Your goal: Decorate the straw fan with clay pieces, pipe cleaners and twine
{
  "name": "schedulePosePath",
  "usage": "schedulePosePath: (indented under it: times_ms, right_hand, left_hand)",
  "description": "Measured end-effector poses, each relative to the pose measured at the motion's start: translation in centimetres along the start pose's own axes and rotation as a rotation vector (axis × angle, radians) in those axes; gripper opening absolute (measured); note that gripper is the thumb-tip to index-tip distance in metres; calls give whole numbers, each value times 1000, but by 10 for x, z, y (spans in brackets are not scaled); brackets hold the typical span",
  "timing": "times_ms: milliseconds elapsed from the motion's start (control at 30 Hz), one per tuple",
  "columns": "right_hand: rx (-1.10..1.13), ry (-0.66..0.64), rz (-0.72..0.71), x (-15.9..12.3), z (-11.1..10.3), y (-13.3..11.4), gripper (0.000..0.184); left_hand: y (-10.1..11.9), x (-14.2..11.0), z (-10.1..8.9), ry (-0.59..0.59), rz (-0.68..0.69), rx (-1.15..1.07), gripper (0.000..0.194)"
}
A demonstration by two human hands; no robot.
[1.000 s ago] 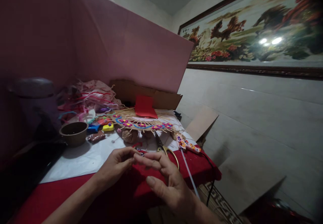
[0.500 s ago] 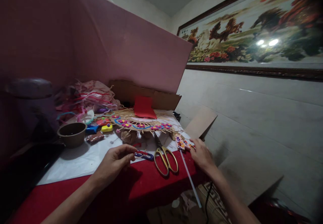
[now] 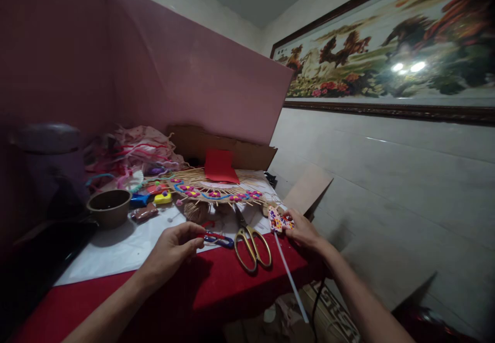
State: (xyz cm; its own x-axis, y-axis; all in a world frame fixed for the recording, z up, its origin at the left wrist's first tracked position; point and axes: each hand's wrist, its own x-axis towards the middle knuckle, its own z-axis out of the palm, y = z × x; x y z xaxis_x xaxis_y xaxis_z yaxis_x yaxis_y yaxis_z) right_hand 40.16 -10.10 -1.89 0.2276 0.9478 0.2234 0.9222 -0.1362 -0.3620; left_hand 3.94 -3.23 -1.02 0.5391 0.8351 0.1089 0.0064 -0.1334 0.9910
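Observation:
My left hand (image 3: 176,247) is closed in a pinch at the red end of a small dark-blue-and-red tool (image 3: 220,240) at the table's front edge; its exact kind is unclear. To the right, my right hand (image 3: 303,229) has its fingers around the handle of a flower-patterned glue gun (image 3: 275,220). A long translucent glue stick (image 3: 292,281) juts from its back, past the table edge. Gold-handled scissors (image 3: 252,247) lie between my hands, blades pointing away. Behind them rests a fan-shaped piece of sticks (image 3: 216,194) decorated with pink and yellow flowers.
A brown bowl (image 3: 110,208), clay packs (image 3: 163,198) and a twine ball (image 3: 196,211) stand on the left. Pink fabric (image 3: 143,144) is heaped behind. A red paper (image 3: 221,165) leans at the back. A black cord (image 3: 317,301) hangs by the right edge.
My right hand has shifted slightly left and its fingers have closed around the glue gun's handle. My left hand stays at the small tool, almost still.

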Motion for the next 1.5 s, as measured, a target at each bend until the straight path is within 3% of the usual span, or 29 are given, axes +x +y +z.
schedulePosePath:
  times_ms: [333,500,867,1067,1133,1300,1500]
  right_hand:
    - [340,-108,53,7,-10,4,33]
    - [571,-73,130,7,-11,7,30]
    - [1100,230,150,-16,-19,-9,31]
    - [1435,490,65,-17,-36,-35,35]
    - [1487,509,40,-22,-41,-47,35]
    - [1480,282,101,-48,-33,-84,34]
    - [1258,-165,230,-81,4,-133,42]
  left_hand:
    - [-5,1,-1,-4,3,9,23]
    - [-4,1,-1,7,6,11,24]
    - [1,1,2,41,-50,-73,27]
    - [1,1,1,56,-71,-127,32]
    - [0,1,0,48,-76,-156,33]
    - [-6,2,-3,22,-95,-232,31]
    - [-4,2,-1,31,-152,-347,23]
